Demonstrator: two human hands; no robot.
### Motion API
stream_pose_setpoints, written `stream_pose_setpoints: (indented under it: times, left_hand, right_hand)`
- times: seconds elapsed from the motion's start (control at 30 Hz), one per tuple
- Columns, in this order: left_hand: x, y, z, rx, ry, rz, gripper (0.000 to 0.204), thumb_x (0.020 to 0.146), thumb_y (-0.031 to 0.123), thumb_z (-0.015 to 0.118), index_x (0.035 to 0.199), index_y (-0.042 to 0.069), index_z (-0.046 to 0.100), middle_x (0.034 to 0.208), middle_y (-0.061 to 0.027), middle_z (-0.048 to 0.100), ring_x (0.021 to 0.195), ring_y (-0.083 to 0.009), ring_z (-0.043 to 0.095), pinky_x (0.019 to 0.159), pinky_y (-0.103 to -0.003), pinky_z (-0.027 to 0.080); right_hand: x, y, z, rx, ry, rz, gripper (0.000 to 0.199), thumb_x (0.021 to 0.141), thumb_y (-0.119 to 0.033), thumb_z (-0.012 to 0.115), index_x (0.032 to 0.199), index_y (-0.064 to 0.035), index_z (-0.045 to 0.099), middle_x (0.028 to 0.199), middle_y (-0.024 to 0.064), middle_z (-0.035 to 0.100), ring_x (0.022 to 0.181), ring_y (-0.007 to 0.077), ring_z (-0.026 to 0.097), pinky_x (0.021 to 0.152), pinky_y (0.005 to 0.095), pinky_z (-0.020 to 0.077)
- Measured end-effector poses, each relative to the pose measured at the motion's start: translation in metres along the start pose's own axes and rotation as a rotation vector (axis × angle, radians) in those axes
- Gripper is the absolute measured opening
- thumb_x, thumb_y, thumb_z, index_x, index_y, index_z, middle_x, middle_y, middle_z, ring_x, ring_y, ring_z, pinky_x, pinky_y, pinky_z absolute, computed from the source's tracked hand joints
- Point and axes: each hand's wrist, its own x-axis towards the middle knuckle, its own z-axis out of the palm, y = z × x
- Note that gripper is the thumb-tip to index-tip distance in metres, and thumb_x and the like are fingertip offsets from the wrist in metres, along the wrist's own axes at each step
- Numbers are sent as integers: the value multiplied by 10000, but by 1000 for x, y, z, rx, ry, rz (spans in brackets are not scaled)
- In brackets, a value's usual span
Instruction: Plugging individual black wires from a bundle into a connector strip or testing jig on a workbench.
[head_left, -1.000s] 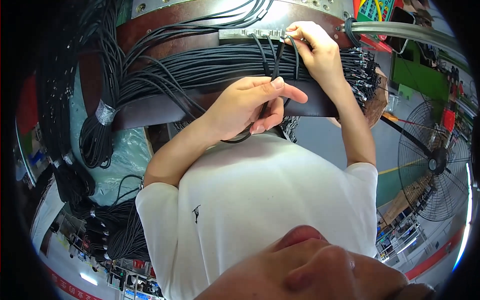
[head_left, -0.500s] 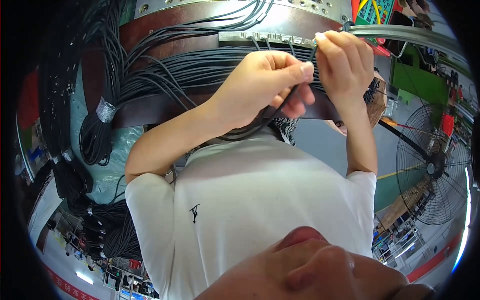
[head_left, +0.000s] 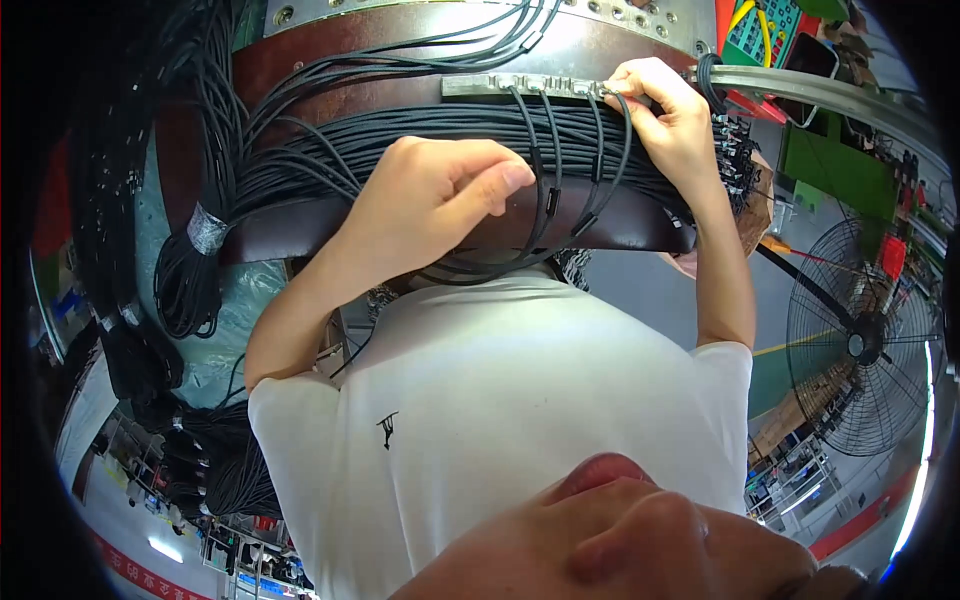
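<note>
A slotted metal bar point(head_left: 463, 87) lies across the dark red-brown work surface, with several black cables running from its slots toward me. At the bar's right end, my right hand point(head_left: 675, 125) pinches the end of a black cable point(head_left: 628, 140), which curves down from the fingertips. My left hand point(head_left: 435, 195) is off to the left of the hanging cables, its thumb and forefinger closed with nothing visible in them. Its fingertips are close to the leftmost hanging cable point(head_left: 532, 135). Behind both hands stretches a thick bundle of black cables point(head_left: 400, 130).
A tied cable coil point(head_left: 190, 280) hangs at the left edge of the surface. More cable ends point(head_left: 738, 165) stick out beyond my right hand. A metal rail point(head_left: 840, 90) and a green tray with yellow-handled tool point(head_left: 765, 40) are at the far right. A black fan point(head_left: 862, 340) stands to the right.
My left hand has let go of the cable and drawn back to the left. My right hand has shifted slightly left, bringing the cable end to the bar's right end.
</note>
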Motion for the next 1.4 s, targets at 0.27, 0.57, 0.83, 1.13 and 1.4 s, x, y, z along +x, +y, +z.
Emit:
stream_pose_setpoints:
  times: [0.27,0.57,0.83,1.13,1.4]
  left_hand:
    - [14,-7,-28,-31,1,-51,263,995,191,515,1010,-12,682,746,3,615,690,-34,535,629,-172,442]
    - [37,-5,-56,127,40,35,265,1003,213,506,1035,15,679,770,22,606,693,-20,516,635,-162,430]
    - [149,-32,-90,-300,166,357,206,901,142,600,1000,-27,663,870,-50,667,695,-155,608,638,-256,507]
    - [167,-1,-34,-836,243,235,317,1043,277,328,1078,59,556,880,-52,575,690,-135,535,577,-233,482]
    - [104,6,-18,-993,65,-199,418,1025,326,416,1080,-51,587,764,-69,565,661,-149,534,619,-305,473]
  right_hand:
    - [-2,-3,-2,-104,-52,-27,94,776,22,665,859,-8,633,938,86,649,847,215,639,761,292,507]
    - [-5,-9,3,-424,48,-167,124,771,-28,675,865,-47,597,953,64,640,840,253,632,705,338,514]
    - [36,-15,-34,19,-420,73,218,847,-20,622,1065,-6,625,1065,62,628,974,157,605,877,279,463]
    - [150,-3,-15,-94,248,150,206,898,-192,631,959,-4,688,827,105,689,736,201,642,672,322,502]
    - [148,22,14,-372,307,-407,216,905,-226,602,950,-32,684,823,121,683,812,260,648,754,371,509]
